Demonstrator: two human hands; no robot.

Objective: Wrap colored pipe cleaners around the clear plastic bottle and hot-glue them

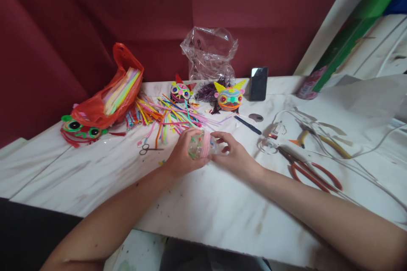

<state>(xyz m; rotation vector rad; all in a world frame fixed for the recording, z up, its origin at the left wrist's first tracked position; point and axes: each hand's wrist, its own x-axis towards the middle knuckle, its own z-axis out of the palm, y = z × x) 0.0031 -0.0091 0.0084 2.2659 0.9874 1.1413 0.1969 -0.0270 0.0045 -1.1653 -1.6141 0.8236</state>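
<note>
Between my hands is a short clear plastic bottle piece with green and coloured bits on it and a band of pink fuzzy strips around its middle. My left hand wraps around its left end, thumb on the near side. Curled fingers of my right hand grip its right end, which they partly hide. Just behind lies a heap of coloured pipe cleaners. Small scissors rest to the left of my left hand.
Behind stand two decorated animal faces, one yellow-horned, one red-horned, and a phone. A red bag sits left above a green-eyed face. At right are a glue gun, red-handled shears, yellow-handled pliers and white cables.
</note>
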